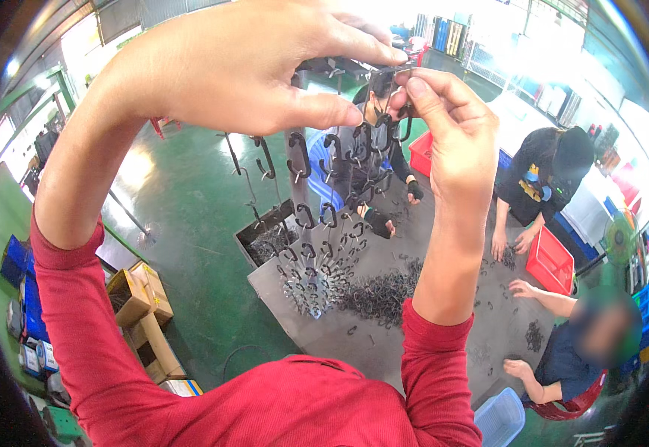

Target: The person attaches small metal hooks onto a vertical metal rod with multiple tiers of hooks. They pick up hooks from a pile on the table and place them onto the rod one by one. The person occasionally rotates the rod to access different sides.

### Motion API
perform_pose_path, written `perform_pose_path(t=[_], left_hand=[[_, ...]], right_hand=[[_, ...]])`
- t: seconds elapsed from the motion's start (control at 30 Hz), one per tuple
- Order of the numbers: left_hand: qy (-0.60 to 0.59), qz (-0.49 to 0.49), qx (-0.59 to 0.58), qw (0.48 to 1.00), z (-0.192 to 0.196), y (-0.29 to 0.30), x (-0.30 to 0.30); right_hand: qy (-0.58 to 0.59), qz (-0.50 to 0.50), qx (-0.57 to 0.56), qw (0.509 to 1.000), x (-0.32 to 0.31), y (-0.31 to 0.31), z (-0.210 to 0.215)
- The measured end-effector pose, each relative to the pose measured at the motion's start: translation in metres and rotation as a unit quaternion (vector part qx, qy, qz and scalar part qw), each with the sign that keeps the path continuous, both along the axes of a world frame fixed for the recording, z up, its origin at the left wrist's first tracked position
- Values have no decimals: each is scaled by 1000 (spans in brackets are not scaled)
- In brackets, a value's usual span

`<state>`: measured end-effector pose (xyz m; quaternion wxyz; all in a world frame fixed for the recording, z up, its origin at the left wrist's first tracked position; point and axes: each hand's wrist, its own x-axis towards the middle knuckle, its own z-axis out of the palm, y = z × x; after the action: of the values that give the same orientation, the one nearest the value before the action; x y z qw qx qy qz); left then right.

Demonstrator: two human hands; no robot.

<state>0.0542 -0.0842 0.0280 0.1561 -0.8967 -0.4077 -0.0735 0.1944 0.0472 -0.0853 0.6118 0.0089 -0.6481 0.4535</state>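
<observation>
My left hand (257, 71) is raised at the top of a hanging rack, its thumb and fingers stretched out and apart. Its fingertips come close to my right hand (455, 123), which is raised opposite. The right thumb and fingers are pinched on a black C-shaped hook (405, 127) at the rack's upper edge; the fingers hide part of it. Below my hands, several rows of similar black C-shaped hooks (300, 160) hang on thin wires. Lower down, the rack's spread of hooks (313, 287) stands over the grey table (283, 298).
A heap of black hooks (384, 294) lies on the table, beside a dark metal bin (250, 242). Three people work around it, one partly behind the rack. Red crates (550, 261) and a light-blue basket (499, 419) stand at right. Cardboard boxes (145, 294) sit at left.
</observation>
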Motion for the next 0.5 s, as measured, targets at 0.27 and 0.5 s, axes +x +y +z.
perform_pose_path(t=[0.27,0.5], left_hand=[[46,-1,-59,997,12,2,19],[55,1,-53,997,11,7,23]], right_hand=[[62,-36,-23,997,12,-3,-9],[96,13,-47,994,15,-2,-10]])
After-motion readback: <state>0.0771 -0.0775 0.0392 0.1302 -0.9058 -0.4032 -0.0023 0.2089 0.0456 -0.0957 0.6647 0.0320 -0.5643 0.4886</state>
